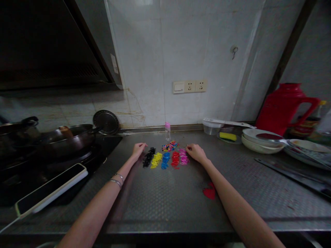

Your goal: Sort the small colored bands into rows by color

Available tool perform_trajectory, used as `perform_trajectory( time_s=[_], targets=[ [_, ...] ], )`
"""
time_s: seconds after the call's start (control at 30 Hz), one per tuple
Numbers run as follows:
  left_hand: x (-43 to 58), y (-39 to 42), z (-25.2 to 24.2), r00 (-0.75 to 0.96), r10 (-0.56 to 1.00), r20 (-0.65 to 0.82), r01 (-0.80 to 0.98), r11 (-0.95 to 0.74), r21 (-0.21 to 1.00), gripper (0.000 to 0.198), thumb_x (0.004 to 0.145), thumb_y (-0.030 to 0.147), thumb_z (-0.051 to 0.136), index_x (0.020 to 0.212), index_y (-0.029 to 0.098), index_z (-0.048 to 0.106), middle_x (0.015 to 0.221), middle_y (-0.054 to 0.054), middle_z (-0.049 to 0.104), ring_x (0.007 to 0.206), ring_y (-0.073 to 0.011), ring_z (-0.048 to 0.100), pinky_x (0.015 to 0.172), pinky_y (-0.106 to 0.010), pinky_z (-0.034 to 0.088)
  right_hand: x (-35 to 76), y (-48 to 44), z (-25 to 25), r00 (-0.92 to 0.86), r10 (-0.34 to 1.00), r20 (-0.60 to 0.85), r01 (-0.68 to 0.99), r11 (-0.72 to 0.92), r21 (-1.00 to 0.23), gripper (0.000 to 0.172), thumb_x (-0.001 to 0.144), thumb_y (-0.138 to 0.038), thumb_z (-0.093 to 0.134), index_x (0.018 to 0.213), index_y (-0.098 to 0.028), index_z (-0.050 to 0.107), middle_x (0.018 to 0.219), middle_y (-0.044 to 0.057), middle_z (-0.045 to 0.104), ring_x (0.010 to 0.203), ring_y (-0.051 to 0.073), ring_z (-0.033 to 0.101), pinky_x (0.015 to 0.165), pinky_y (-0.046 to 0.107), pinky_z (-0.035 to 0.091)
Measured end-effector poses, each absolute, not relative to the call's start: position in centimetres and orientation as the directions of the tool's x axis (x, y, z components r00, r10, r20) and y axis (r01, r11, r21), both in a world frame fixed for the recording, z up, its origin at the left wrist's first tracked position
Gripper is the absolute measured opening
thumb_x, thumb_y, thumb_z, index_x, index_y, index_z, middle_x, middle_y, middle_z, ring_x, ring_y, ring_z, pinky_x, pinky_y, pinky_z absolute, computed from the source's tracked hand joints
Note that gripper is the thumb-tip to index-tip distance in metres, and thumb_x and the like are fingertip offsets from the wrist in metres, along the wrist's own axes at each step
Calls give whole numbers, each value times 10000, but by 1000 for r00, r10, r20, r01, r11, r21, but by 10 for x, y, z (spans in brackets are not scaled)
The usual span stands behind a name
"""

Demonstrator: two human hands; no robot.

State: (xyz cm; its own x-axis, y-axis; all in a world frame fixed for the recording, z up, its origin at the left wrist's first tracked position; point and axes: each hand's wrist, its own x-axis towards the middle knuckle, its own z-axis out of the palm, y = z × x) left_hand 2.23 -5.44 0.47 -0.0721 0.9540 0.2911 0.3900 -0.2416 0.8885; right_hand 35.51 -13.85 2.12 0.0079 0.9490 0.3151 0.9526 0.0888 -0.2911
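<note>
Small looped bands, which look like rubber hair bands, lie on the metal counter in piles by colour: black bands (pixel 149 157), yellow bands (pixel 156 160), blue bands (pixel 166 160), red bands (pixel 175 159) and pink bands (pixel 183 156). Behind them sits a mixed-colour pile (pixel 170 146). My left hand (pixel 139 151) is beside the black pile, its fingers pinched together. To the right of the pink pile, my right hand (pixel 197 152) rests with fingers curled closed. Whatever either hand holds, if anything, is too small to make out. A small clear bottle (pixel 168 133) with a pink top stands behind the piles.
A phone (pixel 51 189) lies at the left by the stove, where a pan (pixel 69 139) sits. A red heart-shaped piece (pixel 209 191) lies near my right forearm. Bowls (pixel 261 146), a knife (pixel 289 175), a yellow sponge (pixel 228 136) and a red thermos (pixel 280 108) occupy the right.
</note>
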Motion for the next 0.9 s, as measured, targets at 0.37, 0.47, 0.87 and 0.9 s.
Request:
perform_trajectory(
  time_s=[0.37, 0.47, 0.87, 0.9],
  targets=[
    [23, -57, 6, -73, 943, 323, 432, -262, 863, 292, 662, 367, 484, 641, 125, 646, 416, 39, 397, 422, -84, 346, 441, -213, 230, 329, -124, 47, -58, 967, 248, 956, 125, -264, 303, 833, -326, 399, 1028, -254, 620, 977, 57, 648, 907, 176, 580, 703, 218, 396],
    [24, -59, 8, -75, 944, 320, 439, -257, 861, 294, 665, 369, 479, 641, 126, 644, 420, 41, 400, 424, -85, 351, 443, -213, 229, 322, -112, 54, -115, 977, 177, 971, 148, -189, 322, 825, -299, 411, 1093, -262, 586, 1020, 73, 634, 933, 200, 578, 721, 253, 418],
    [25, -60, 9, -76, 951, 301, 445, -238, 863, 311, 675, 386, 469, 649, 124, 635, 425, 39, 406, 413, -84, 352, 439, -212, 226, 310, -85, 48, -168, 980, 102, 984, 174, -47, 327, 791, -201, 451, 1085, -246, 587, 1077, 115, 596, 963, 230, 577, 750, 306, 445],
    [25, -60, 9, -75, 951, 300, 446, -237, 863, 307, 674, 383, 471, 649, 124, 634, 426, 39, 408, 415, -83, 354, 439, -211, 226, 310, -85, 47, -166, 981, 104, 984, 171, -45, 308, 797, -212, 447, 1064, -235, 599, 1067, 117, 600, 961, 230, 577, 751, 304, 445]
  ],
)
